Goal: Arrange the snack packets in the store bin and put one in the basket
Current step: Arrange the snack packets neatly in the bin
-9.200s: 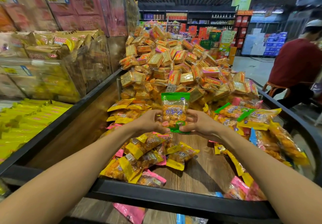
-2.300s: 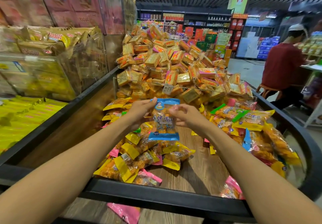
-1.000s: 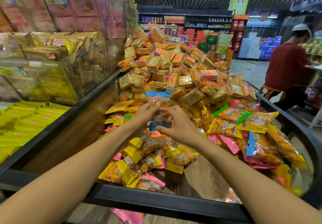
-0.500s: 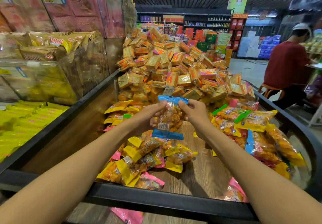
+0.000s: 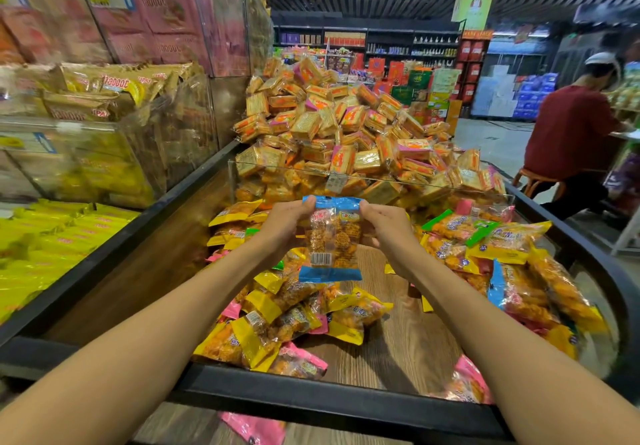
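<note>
A blue-edged clear snack packet (image 5: 330,236) with orange pieces and a barcode hangs upright above the store bin (image 5: 311,399). My left hand (image 5: 285,224) pinches its top left corner and my right hand (image 5: 382,226) pinches its top right corner. Below lies a heap of yellow and pink snack packets (image 5: 291,320) on the bin's wooden floor. A second heap of yellow, green and blue packets (image 5: 502,257) fills the bin's right side. No basket is in view.
A clear divider (image 5: 374,176) holds back a tall pile of orange biscuit packs (image 5: 339,129). Clear boxes of snacks (image 5: 104,126) and yellow packets (image 5: 52,236) stand left. A person in a red shirt (image 5: 568,139) sits at the right. A pink packet (image 5: 254,427) lies below the bin.
The blue packet has been turned and spread out upright between both hands, and now hangs slightly lower. One second ago my hands were bunched together over it.
</note>
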Available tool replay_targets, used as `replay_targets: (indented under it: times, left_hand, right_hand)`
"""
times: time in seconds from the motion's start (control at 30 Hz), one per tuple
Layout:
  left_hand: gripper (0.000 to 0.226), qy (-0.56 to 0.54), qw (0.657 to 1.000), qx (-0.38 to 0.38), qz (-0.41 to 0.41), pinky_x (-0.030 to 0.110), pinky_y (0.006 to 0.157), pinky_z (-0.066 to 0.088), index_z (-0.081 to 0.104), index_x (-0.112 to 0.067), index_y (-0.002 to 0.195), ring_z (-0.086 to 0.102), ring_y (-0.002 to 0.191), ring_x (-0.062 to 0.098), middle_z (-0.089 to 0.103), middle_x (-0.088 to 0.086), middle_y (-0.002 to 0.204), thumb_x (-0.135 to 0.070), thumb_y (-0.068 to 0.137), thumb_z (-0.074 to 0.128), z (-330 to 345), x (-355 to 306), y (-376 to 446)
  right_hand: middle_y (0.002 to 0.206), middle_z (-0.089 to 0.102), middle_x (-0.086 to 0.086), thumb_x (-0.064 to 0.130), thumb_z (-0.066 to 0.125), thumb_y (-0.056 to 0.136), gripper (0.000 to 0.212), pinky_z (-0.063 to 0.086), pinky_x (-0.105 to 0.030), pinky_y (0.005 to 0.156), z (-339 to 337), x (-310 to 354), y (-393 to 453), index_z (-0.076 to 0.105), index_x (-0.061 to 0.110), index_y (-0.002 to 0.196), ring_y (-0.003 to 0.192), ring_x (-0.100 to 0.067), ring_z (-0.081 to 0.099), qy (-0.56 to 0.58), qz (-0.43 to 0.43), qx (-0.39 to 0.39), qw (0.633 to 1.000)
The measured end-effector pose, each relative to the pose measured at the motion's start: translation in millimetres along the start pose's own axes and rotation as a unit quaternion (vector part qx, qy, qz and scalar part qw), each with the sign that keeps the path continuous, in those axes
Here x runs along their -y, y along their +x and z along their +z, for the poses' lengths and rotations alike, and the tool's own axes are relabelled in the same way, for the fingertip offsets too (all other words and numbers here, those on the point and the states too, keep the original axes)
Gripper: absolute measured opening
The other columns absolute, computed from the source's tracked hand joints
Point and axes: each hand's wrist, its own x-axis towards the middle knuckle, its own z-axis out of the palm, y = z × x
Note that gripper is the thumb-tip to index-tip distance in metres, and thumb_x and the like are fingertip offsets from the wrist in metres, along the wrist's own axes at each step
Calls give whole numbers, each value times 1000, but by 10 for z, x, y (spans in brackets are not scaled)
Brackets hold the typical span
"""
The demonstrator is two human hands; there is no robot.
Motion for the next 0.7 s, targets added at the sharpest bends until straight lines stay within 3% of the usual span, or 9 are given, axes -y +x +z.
replay_targets:
  times: [0.1, 0.17, 0.23, 0.33, 0.4, 0.47, 0.53, 0.63, 0.7]
  left_hand:
    - [25, -44, 999, -25, -7, 15, 41, 41, 63, -14, 90, 53, 60, 8, 61, -1, 76, -30, 99, 46, -70, -37, 27]
    - [24, -79, 996, -28, -12, 16, 45, 47, 63, -14, 91, 57, 65, 10, 64, -2, 79, -29, 99, 46, -85, -51, 37]
    - [25, -88, 996, -26, -13, 18, 50, 51, 63, -14, 92, 59, 71, 12, 65, -1, 82, -30, 100, 45, -83, -52, 38]
    - [29, -73, 997, 2, -21, 25, 60, 55, 63, -16, 96, 63, 79, 14, 69, 0, 88, -38, 99, 44, -85, -53, 44]
    - [34, -18, 998, 52, -39, 27, 65, 55, 59, -18, 111, 66, 92, 17, 69, 1, 103, -45, 95, 47, -99, -58, 49]
    - [36, 44, 992, 109, -50, 31, 77, 56, 51, -24, 123, 62, 106, 16, 65, -2, 115, -36, 90, 58, -114, -22, 62]
    - [60, 112, 984, 130, -41, 32, 87, 54, 45, -20, 133, 59, 110, 13, 63, -5, 114, -17, 80, 72, -141, 23, 79]
    - [84, 163, 981, 106, -23, 30, 85, 55, 41, -11, 140, 59, 107, 16, 60, 4, 119, -5, 66, 81, -186, 64, 106]
    - [78, 155, 983, 100, -18, 24, 75, 57, 46, -10, 135, 60, 102, 15, 60, 5, 119, -3, 66, 81, -201, 70, 116]
  right_hand:
    - [106, 67, -7, 39, 55, 93, 38, 56, -28, 77, -59, -3, -12, 57, 10, 117, 90, -17, 67, -30, 67, 126, 989]
    - [122, 60, -3, 23, 68, 85, 54, 53, -34, 92, -61, -41, -44, 45, 10, 132, 106, -19, 64, -92, 93, 216, 968]
    - [119, 62, -5, -3, 70, 80, 55, 57, -31, 82, -29, -73, -73, 49, 11, 129, 98, -17, 67, -86, 99, 262, 956]
    - [114, 63, -14, -17, 66, 77, 43, 60, -30, 73, -42, -93, -49, 59, 8, 111, 90, -22, 70, -80, 76, 251, 962]
    - [121, 59, -21, -18, 65, 76, 46, 60, -33, 74, -83, -104, -12, 56, -2, 118, 91, -28, 70, -65, 75, 233, 967]
    - [123, 58, -23, -19, 63, 77, 47, 60, -31, 72, -125, -100, 10, 53, -7, 122, 89, -30, 70, -42, 80, 221, 971]
    - [108, 66, -19, -20, 61, 79, 35, 60, -29, 69, -148, -62, -2, 60, -2, 109, 83, -26, 71, -29, 81, 217, 972]
    - [86, 69, -2, -18, 63, 78, 31, 60, -34, 73, -142, 9, -38, 60, 10, 91, 80, -20, 70, -22, 82, 210, 974]
    - [90, 66, -4, -14, 65, 78, 30, 60, -35, 73, -142, 6, -28, 58, 9, 95, 79, -19, 69, -21, 83, 199, 976]
